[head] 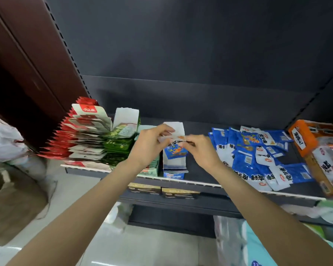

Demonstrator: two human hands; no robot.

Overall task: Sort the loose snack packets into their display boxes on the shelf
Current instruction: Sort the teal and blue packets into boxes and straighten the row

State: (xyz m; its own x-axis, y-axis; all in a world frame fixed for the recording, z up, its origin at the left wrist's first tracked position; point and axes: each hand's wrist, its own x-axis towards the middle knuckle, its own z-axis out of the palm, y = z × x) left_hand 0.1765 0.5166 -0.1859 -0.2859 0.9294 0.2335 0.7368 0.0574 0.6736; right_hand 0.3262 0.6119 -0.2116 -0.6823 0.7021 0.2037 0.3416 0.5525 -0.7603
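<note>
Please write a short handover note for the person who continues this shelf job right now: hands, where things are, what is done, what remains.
Left hand and right hand: both pinch one blue-and-white packet above the blue display box, at the front middle of the shelf.
Done: red packets and green packets stand in rows on the left; the blue box already holds some packets.
Left: put in the held packet, then sort the loose blue pile lying to the right. The orange packs at far right are also untidy.
</note>
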